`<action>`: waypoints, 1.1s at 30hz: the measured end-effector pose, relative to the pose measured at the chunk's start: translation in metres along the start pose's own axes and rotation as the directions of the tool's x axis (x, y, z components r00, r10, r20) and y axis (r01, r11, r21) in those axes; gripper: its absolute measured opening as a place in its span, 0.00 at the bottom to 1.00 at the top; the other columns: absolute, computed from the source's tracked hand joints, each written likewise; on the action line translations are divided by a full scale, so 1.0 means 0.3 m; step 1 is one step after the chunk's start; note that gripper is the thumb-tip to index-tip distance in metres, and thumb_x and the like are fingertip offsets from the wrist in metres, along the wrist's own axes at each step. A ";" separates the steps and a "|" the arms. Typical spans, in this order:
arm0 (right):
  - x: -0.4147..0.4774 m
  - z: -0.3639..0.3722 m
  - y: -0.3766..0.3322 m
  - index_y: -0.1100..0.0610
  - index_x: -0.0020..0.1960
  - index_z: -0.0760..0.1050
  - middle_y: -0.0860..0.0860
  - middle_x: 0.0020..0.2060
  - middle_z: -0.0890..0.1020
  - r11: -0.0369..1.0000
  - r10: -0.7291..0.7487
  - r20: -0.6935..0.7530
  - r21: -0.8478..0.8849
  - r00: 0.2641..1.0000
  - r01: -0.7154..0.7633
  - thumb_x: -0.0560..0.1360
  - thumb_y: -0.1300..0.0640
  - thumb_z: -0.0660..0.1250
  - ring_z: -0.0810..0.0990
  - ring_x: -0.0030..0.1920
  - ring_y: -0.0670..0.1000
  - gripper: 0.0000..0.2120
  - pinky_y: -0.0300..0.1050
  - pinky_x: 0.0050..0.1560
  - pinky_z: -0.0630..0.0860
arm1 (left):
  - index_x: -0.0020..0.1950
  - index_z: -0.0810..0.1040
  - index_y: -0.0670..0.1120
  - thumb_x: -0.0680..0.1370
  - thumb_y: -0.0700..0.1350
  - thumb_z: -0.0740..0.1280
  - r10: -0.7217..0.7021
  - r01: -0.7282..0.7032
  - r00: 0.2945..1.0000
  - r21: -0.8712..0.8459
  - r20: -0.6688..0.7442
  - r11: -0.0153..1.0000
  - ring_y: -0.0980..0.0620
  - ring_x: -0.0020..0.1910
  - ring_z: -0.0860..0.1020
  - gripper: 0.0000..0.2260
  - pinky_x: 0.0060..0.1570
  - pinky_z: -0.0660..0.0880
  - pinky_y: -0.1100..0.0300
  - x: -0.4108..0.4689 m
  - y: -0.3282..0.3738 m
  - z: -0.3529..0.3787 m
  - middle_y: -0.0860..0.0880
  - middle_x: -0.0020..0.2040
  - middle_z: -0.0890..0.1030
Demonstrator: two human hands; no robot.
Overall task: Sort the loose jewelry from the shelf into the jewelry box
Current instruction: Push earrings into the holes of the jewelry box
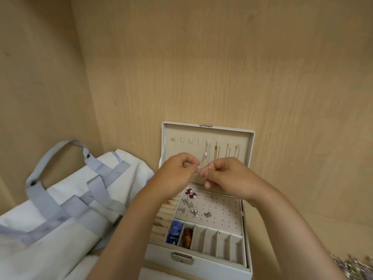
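The head-worn camera looked forward and down, close above the jewelry box (201, 269) at six o'clock, with the shelf's back wall (201, 57) at twelve.

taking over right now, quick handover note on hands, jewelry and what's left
Left hand and right hand: both pinch what looks like a fine chain, held before the open lid.
Jewelry box stands open on the shelf; several chains hang on lid hooks, earrings sit on the perforated panel, two front compartments hold pieces.
Left to do: hang this chain, then sort the loose jewelry pile at far right.
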State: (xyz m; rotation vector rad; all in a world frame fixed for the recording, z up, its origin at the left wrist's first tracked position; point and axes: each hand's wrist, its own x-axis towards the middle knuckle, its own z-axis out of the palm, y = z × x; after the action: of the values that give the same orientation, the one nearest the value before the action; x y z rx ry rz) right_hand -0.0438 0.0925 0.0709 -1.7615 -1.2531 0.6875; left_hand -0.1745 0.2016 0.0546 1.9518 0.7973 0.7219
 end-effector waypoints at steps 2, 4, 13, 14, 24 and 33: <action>0.003 -0.020 0.000 0.53 0.45 0.84 0.48 0.37 0.86 0.991 -0.079 -0.078 -0.118 0.994 0.070 0.78 0.54 0.69 0.83 0.42 0.53 0.06 0.56 0.56 0.80 | 0.54 0.81 0.52 0.80 0.43 0.65 -0.051 0.055 0.994 -0.047 0.092 0.997 0.56 0.37 0.79 0.08 0.41 0.75 0.59 -0.008 0.001 0.031 0.52 0.40 0.82; 0.004 -0.037 0.001 0.51 0.43 0.84 0.46 0.38 0.86 0.970 -0.165 -0.128 -0.202 0.978 0.138 0.77 0.54 0.70 0.84 0.44 0.47 0.07 0.50 0.55 0.80 | 0.55 0.82 0.50 0.80 0.42 0.63 -0.072 0.091 0.979 -0.091 0.191 0.992 0.56 0.37 0.79 0.09 0.39 0.74 0.61 -0.020 0.008 0.057 0.52 0.36 0.82; 0.024 -0.076 0.058 0.53 0.44 0.85 0.38 0.32 0.82 0.975 -0.110 -0.147 -0.209 0.983 0.077 0.78 0.53 0.68 0.78 0.34 0.35 0.09 0.35 0.41 0.73 | 0.48 0.82 0.44 0.81 0.44 0.66 -0.064 0.090 0.982 -0.139 0.180 0.986 0.56 0.30 0.75 0.07 0.40 0.75 0.61 -0.024 0.018 0.062 0.51 0.41 0.86; 0.020 -0.080 0.066 0.54 0.46 0.85 0.40 0.32 0.82 0.973 -0.044 -0.082 -0.231 0.996 0.024 0.78 0.54 0.68 0.77 0.33 0.36 0.08 0.35 0.41 0.73 | 0.48 0.82 0.44 0.81 0.44 0.66 -0.064 0.086 0.985 -0.134 0.160 0.987 0.56 0.31 0.75 0.06 0.44 0.76 0.59 -0.020 0.015 0.057 0.50 0.42 0.86; 0.032 0.020 0.098 0.63 0.43 0.84 0.51 0.33 0.85 0.995 0.041 -0.002 0.093 0.999 -0.041 0.77 0.59 0.71 0.75 0.28 0.49 0.07 0.41 0.34 0.73 | 0.46 0.86 0.50 0.77 0.46 0.71 0.087 -0.085 0.995 -0.039 0.050 0.996 0.58 0.42 0.82 0.03 0.50 0.78 0.61 -0.005 -0.003 0.055 0.53 0.41 0.85; 0.055 -0.037 0.061 0.60 0.41 0.83 0.61 0.39 0.85 0.979 -0.188 -0.248 0.034 0.950 0.202 0.78 0.57 0.70 0.73 0.27 0.52 0.10 0.46 0.33 0.73 | 0.66 0.76 0.53 0.82 0.44 0.59 0.354 -0.279 0.935 0.567 -0.024 0.775 0.57 0.55 0.76 0.15 0.49 0.76 0.55 0.010 -0.088 0.038 0.59 0.61 0.73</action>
State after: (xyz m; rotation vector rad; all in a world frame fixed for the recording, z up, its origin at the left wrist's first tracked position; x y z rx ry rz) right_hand -0.0203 0.1019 0.0611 -1.5927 -1.2039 0.3774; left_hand -0.1707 0.2087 0.0269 2.6411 0.8271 0.8937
